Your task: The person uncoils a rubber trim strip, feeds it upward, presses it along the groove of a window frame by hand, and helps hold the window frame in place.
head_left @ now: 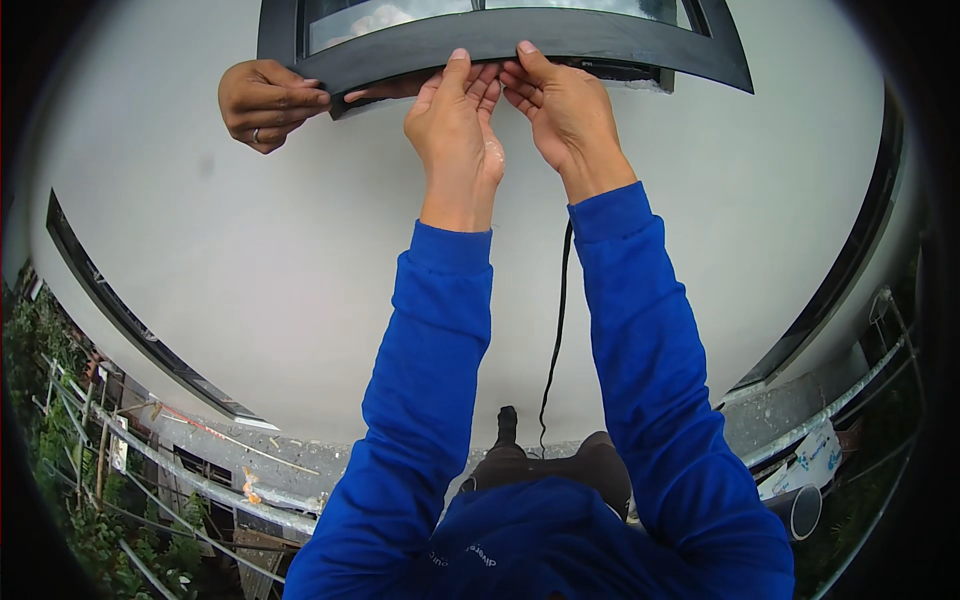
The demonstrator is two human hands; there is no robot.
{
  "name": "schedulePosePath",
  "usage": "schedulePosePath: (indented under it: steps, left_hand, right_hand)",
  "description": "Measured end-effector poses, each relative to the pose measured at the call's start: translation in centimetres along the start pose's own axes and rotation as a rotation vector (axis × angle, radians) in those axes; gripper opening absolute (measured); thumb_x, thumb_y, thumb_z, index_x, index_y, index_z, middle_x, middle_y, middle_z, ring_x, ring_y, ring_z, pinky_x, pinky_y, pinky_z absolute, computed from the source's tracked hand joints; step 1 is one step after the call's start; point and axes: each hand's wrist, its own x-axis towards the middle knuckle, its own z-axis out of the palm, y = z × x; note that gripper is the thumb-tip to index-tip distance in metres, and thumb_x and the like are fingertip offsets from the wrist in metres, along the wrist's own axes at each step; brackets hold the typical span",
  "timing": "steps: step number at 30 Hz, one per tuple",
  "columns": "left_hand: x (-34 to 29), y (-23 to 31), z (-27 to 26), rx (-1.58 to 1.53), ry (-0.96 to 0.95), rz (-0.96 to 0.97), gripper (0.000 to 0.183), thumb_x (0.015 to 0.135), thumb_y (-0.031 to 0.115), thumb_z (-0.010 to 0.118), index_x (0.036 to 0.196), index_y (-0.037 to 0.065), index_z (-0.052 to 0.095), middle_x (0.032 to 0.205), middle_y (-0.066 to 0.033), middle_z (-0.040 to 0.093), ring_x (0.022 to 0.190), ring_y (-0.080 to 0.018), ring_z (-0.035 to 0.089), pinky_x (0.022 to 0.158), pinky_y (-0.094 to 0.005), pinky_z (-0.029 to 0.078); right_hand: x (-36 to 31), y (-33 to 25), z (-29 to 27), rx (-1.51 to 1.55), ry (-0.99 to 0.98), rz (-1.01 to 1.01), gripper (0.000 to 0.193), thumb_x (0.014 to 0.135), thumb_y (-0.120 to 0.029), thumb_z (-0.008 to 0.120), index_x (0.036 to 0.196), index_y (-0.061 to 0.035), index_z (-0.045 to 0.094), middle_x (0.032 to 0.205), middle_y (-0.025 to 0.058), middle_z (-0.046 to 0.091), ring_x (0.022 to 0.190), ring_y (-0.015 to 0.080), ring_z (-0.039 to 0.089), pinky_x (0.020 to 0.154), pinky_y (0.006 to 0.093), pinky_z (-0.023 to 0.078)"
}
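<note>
Across the top runs a dark grey window frame [600,36] with glass panes [380,18] that reflect the sky. My left hand [455,140] grips its lower rail near the middle, thumb on the front face and fingers curled beneath. Close beside it, my right hand [572,118] holds the same rail the same way, thumb up against the front. Another person's hand [268,103], with a ring, pinches the frame's lower left corner. Under the rail a dark gap of the wall opening [640,73] shows; the tips of my fingers are partly hidden there.
A pale wall [300,260] fills the middle. Dark-framed openings stand at left [130,325] and right [850,275]. A black cable [557,345] hangs between my forearms. Below are metal scaffold tubes [215,487], plants [60,500] and a grey pipe end [804,512].
</note>
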Motion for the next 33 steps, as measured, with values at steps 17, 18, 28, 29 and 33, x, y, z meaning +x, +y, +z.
schedulePosePath:
  steps: [17, 18, 28, 29, 33]
  left_hand:
    - [0.7, -0.2, -0.1, 0.131, -0.025, -0.025, 0.024, 0.090, 0.008, 0.071, 0.104, -0.004, 0.056, 0.096, -0.0137, 0.063, 0.093, -0.0245, 0.064, 0.083, -0.0349, 0.049]
    - [0.6, -0.2, -0.1, 0.132, -0.024, -0.027, 0.024, 0.090, 0.008, 0.071, 0.104, -0.004, 0.056, 0.096, -0.0137, 0.063, 0.093, -0.0244, 0.064, 0.083, -0.0349, 0.049]
    - [0.6, 0.1, -0.3, 0.120, -0.042, -0.036, 0.023, 0.090, 0.008, 0.070, 0.104, -0.003, 0.055, 0.098, -0.0133, 0.062, 0.096, -0.0263, 0.064, 0.085, -0.0362, 0.050]
    - [0.6, 0.0, -0.3, 0.106, -0.040, -0.048, 0.024, 0.090, 0.008, 0.070, 0.105, -0.003, 0.056, 0.098, -0.0132, 0.062, 0.097, -0.0267, 0.064, 0.085, -0.0365, 0.050]
    - [0.4, 0.0, 0.1, 0.082, -0.015, -0.103, 0.024, 0.091, 0.010, 0.069, 0.106, -0.003, 0.056, 0.098, -0.0144, 0.063, 0.098, -0.0276, 0.064, 0.086, -0.0369, 0.050]
  right_hand:
    - [-2.0, 1.3, -2.2, 0.411, 0.004, 0.209, 0.029, 0.095, -0.035, 0.065, 0.100, -0.0066, 0.058, 0.097, 0.0060, 0.062, 0.089, 0.0175, 0.057, 0.084, 0.0365, 0.045]
    - [-2.0, 1.4, -2.5, 0.473, 0.000, 0.181, 0.025, 0.097, -0.031, 0.063, 0.100, -0.0065, 0.058, 0.097, 0.0066, 0.062, 0.089, 0.0177, 0.057, 0.084, 0.0365, 0.047]
    - [-1.7, -1.6, -2.0, 0.495, -0.011, 0.116, 0.020, 0.094, -0.015, 0.065, 0.103, -0.0003, 0.056, 0.097, 0.0124, 0.060, 0.090, 0.0205, 0.059, 0.082, 0.0357, 0.051]
    - [-1.6, -1.4, -2.0, 0.405, 0.005, 0.062, 0.020, 0.093, -0.014, 0.067, 0.102, 0.0011, 0.056, 0.097, 0.0125, 0.060, 0.090, 0.0205, 0.060, 0.081, 0.0349, 0.051]
    - [-0.6, -1.0, -1.8, 0.205, 0.055, -0.023, 0.024, 0.091, -0.013, 0.070, 0.105, 0.0040, 0.059, 0.100, 0.0117, 0.059, 0.095, 0.0214, 0.059, 0.087, 0.0340, 0.052]
